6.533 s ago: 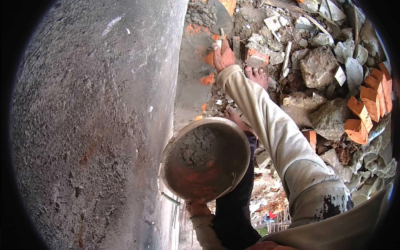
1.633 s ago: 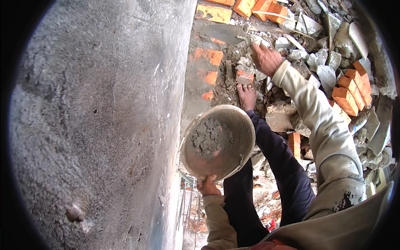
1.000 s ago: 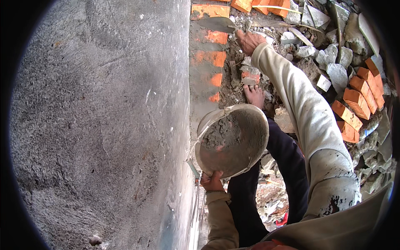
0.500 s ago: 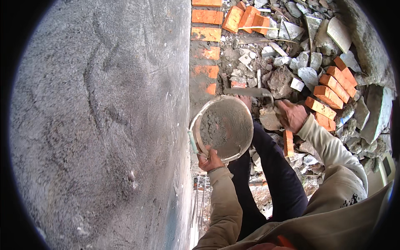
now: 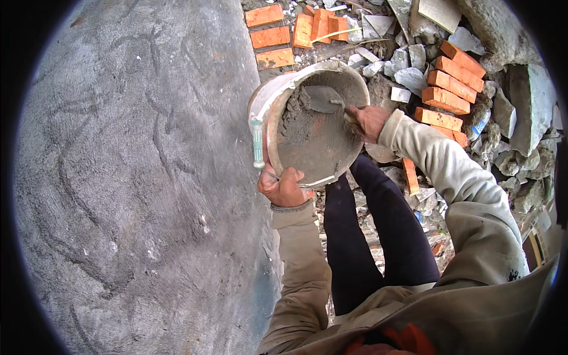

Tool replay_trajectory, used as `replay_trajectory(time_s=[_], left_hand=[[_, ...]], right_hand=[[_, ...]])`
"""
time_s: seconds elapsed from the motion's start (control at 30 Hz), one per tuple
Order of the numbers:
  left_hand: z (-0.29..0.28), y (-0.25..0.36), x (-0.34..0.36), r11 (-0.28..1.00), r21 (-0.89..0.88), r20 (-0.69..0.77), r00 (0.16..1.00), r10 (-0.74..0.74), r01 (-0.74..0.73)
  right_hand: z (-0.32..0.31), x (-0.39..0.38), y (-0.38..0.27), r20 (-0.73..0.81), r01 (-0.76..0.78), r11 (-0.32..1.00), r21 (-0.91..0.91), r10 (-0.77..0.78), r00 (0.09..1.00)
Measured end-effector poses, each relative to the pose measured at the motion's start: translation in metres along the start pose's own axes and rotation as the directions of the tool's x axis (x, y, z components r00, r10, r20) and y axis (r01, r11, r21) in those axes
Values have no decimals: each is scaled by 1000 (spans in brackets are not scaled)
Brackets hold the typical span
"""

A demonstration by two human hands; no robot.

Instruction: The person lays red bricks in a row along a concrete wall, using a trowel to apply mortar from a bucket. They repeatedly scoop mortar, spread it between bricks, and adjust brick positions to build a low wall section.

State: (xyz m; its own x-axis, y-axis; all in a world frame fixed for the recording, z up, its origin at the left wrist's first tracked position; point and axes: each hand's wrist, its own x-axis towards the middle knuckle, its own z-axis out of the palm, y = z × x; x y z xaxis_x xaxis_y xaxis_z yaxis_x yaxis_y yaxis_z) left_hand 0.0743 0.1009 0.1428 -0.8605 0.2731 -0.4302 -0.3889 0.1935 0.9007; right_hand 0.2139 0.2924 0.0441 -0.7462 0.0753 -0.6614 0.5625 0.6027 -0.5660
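A grey wall stands left of my mortar bucket, roomiest toward its near edge; my left hand grips the near-left rim, my right hand clasps a trowel inside, handle mostly hidden.

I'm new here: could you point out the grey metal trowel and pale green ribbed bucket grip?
Grey metal trowel (image 5: 325, 99), head view: middle of the blade.
Pale green ribbed bucket grip (image 5: 258, 144), head view: its middle.

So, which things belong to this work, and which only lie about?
Belonging, it seems:
round grey bucket with whitish rim, in left hand
wet grey mortar inside
grey metal trowel, in right hand
orange rectangular bricks lined up beside the rough grey wall

Apparently lying about:
broken grey rubble
loose orange bricks, possibly spare
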Motion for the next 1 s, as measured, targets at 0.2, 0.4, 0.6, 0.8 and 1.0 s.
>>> replay_trajectory(time_s=[0.2,0.4,0.6,0.8,1.0], left_hand=[[-9,-7,25,974,-202,11,995,-103,103],[0,-19,29,984,-120,-42,989,-139,133],[-28,-111,23,937,-254,-274,911,-309,242],[-99,-204,-30,823,-410,-465,687,-559,392],[-147,-225,-84,843,-340,-602,591,-536,418]], right_hand=[[-7,14,-32,-89,202,965,170,-189,978],[3,6,-33,15,138,900,414,-158,987],[14,-42,-15,183,22,871,490,-128,975],[57,-9,-20,-184,92,857,506,4,983],[140,183,43,-424,-112,986,-121,51,904]])
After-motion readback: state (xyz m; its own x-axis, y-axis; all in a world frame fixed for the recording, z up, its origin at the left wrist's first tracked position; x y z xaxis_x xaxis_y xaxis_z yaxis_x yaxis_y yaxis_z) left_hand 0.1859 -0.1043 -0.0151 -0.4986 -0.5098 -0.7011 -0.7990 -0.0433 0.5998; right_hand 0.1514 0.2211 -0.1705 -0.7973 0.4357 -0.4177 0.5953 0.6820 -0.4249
